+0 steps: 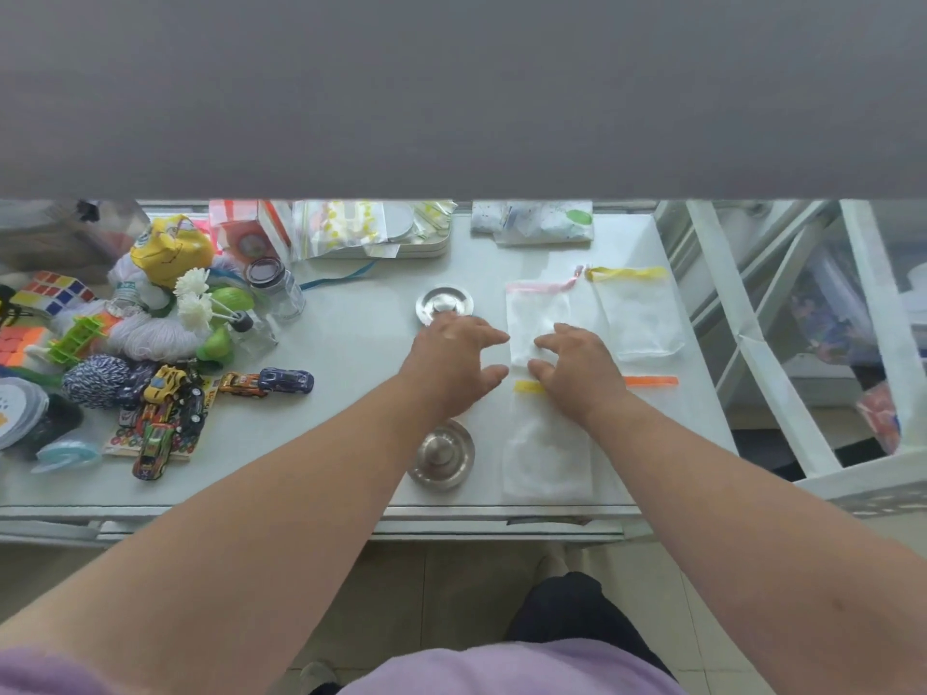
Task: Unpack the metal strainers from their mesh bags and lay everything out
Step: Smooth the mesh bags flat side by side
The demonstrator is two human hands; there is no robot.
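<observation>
two metal strainers (444, 304) (441, 454), four mesh bags (536, 318) (639, 308) (547, 453) (650, 381), two hands (454, 363) (577, 371), about five toy cars (170, 418), two puzzle cubes (52, 291) (20, 346).

Toy cars (210, 393) crowd the table's left, beside a Rubik's cube (52, 292), yarn (150, 333) and a glass jar (276, 288).

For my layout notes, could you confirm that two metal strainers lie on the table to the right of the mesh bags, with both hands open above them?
Not quite: the head view shows the two metal strainers left of the mesh bags, not right. The left hand and right hand are indeed open above the table.
</observation>
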